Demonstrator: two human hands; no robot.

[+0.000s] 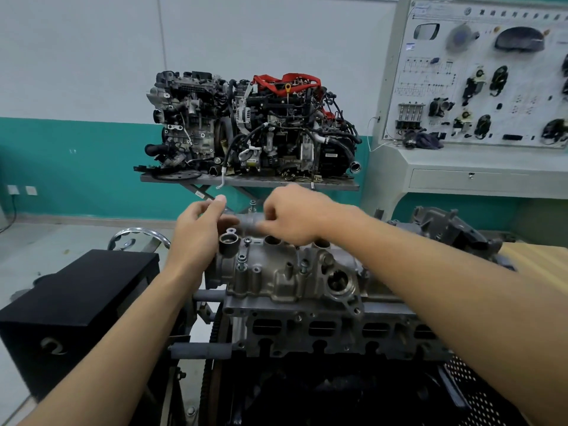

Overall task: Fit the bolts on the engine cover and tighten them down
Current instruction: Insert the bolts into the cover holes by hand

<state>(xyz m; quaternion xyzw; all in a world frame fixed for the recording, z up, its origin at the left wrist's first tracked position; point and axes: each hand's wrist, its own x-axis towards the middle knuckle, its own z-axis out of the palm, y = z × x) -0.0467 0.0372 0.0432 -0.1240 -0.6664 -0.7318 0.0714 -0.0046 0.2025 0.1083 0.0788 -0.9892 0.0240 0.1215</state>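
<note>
The engine cover sits on top of the engine, directly ahead and below, with its long side running left to right. Both hands are over its far edge.

- Right hand: knuckles up, fingers curled down toward the far rim of the cover. The fingertips are blurred, so it cannot be told whether they pinch a bolt.
- Left hand: at the left end of the cover, fingers loosely curled and thumb pointing right. Whether it holds anything cannot be told.

Bolt positions:
- A far bolt stands upright between the two hands, just left of the right hand and nearer to it.
- A near-left bolt and a near-middle bolt also stand upright along the near edge. Their heads sit proud of the cover, so they are probably not yet tightened.

All the bolts have vertical axes, so any approach must come straight down from above.

Containers: the round well at the left end of the cover is open, and nothing can be seen in it. The black box on the left shows only a closed top — its contents are hidden.
</note>
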